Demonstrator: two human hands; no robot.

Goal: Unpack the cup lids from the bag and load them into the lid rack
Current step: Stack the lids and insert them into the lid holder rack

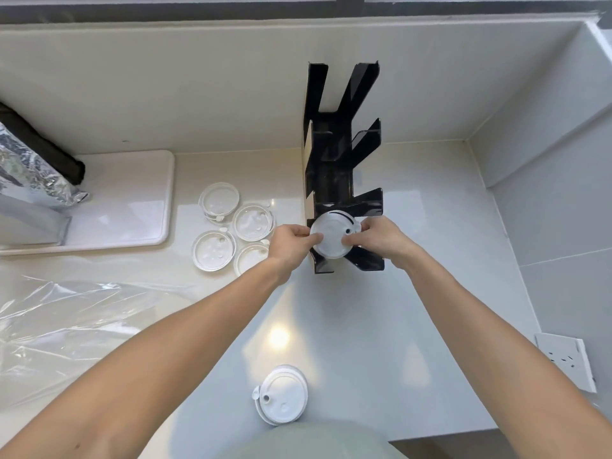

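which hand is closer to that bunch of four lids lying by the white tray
Left. The left hand grips the left edge of the lid held at the rack, almost touching the four lids. The right hand grips its right edge, on the far side.

The left hand (293,241) covers the near-left edge of the white lid (334,238), and the right hand (377,238) its right edge. That lid hides the black rack's (334,160) nearest slot. The left wrist overlaps one of four lids (250,258) on the surface (414,260). The clear bag (66,326) and foil pouch (29,173) run off the left edge.
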